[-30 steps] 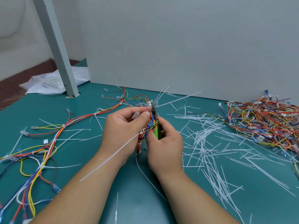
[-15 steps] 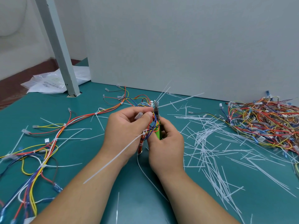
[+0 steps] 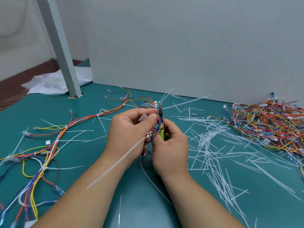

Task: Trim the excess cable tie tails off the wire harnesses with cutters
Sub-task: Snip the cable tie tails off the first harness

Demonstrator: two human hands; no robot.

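Harness (image 3: 154,131) looked light and floppy, so left hand (image 3: 130,134) pinched it beside the tie while right hand (image 3: 171,150) gripped the cutters (image 3: 162,127).

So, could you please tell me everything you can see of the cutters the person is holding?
The cutters have bright green handles that look plastic-coated and a grey metal head tapering to a point. They stand nearly upright, tip pointing up and away from the person. The right hand grips the handles, hiding most of them. The head lies against the coloured wires of the harness that the left hand holds. Whether the blades are open cannot be told.
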